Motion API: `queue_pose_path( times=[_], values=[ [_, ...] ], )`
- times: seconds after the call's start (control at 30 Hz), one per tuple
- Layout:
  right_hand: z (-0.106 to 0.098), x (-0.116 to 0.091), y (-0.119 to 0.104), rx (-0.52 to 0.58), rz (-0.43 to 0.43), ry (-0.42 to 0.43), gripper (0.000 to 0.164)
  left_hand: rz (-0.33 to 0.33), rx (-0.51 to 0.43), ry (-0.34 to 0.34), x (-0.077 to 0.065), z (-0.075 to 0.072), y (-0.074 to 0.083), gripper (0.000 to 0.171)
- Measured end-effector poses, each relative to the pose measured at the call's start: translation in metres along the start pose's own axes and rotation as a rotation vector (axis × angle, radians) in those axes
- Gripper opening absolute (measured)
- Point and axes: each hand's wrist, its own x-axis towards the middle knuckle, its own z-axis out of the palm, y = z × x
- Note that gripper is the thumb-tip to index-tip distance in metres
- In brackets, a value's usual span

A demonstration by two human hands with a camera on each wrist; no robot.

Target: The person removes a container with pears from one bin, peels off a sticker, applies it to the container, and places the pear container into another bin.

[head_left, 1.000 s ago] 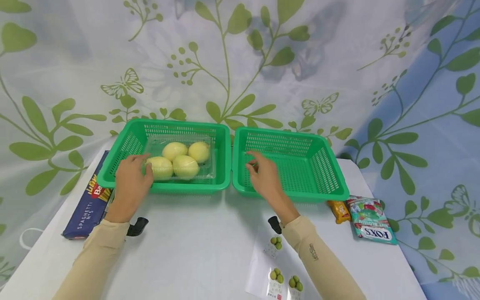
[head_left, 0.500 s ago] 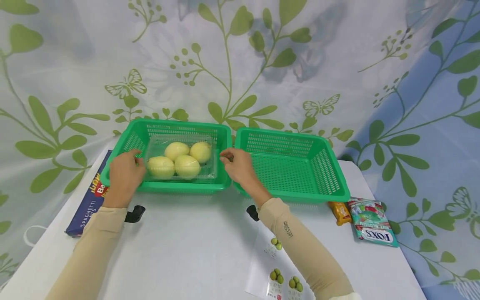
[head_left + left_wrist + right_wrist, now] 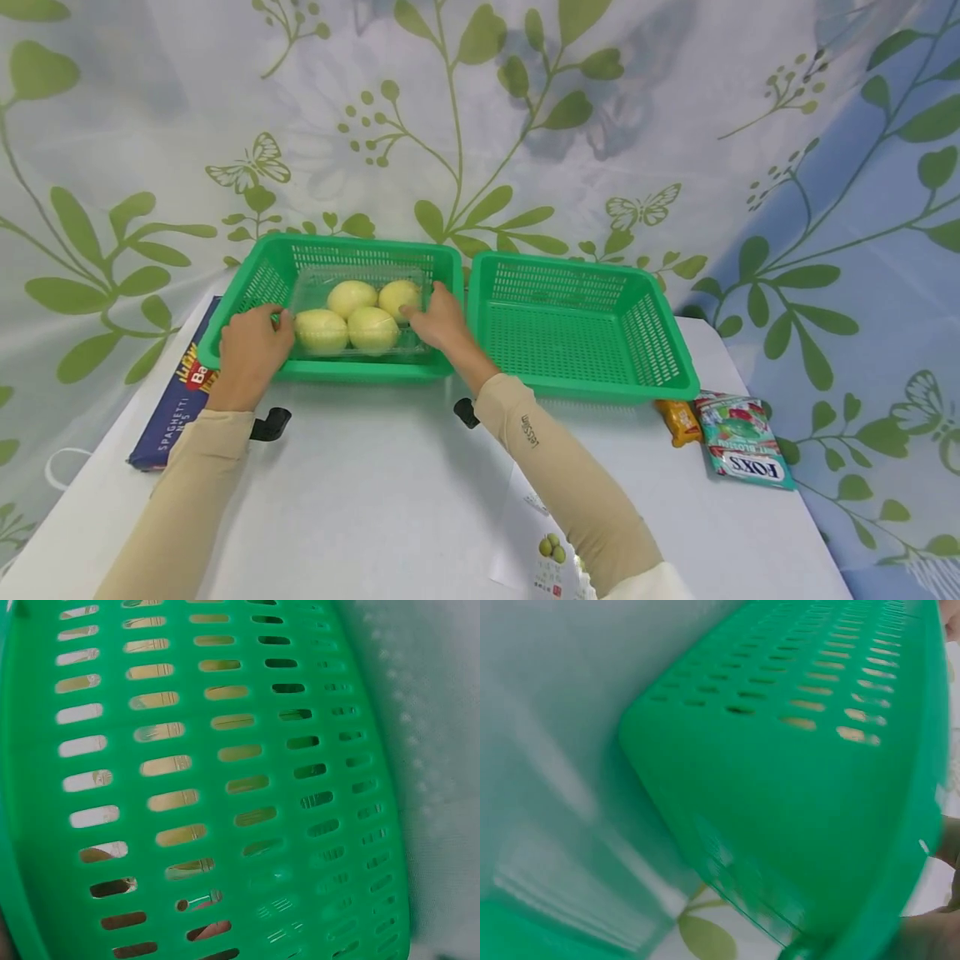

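Observation:
Several pale yellow, oval melon-like fruits [image 3: 372, 331] lie in a clear plastic box [image 3: 412, 340] inside the left green basket [image 3: 360, 372]. My left hand [image 3: 253, 352] reaches over this basket's left side, with bent fingers beside the box's left end. Whether they grip it is hidden. At the opposite end, my right hand [image 3: 441, 323] has thumb and index finger spread, the thumb reaching over the box near a fruit. The left wrist view shows the basket's slotted wall [image 3: 199, 772], with pale fruit and part of a finger through the slots.
Close on the right stands a second green basket [image 3: 581, 342]. A blue spaghetti pack [image 3: 174, 417] lies at the left. An orange packet [image 3: 679, 423] and a Fox's sweet bag [image 3: 742, 442] lie at the right. Printed paper [image 3: 546, 558] lies on the white table [image 3: 360, 492].
My right hand has moved left from the right basket to the plastic box's right end. My left hand has shifted slightly and its fingers have drawn in. The fruits have stayed in place.

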Motion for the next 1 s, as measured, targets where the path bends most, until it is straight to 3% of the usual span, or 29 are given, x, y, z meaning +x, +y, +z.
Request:
queue_pose_path(
  times=[0.43, 1.0],
  values=[
    [0.019, 0.01, -0.004, 0.02, 0.089, 0.01, 0.072, -0.031, 0.033, -0.066, 0.007, 0.0, -0.003, 0.049],
    [0.022, 0.009, -0.002, 0.097, 0.153, 0.032, 0.062, -0.044, 0.026, -0.187, 0.014, 0.001, 0.002, 0.059]
  ],
)
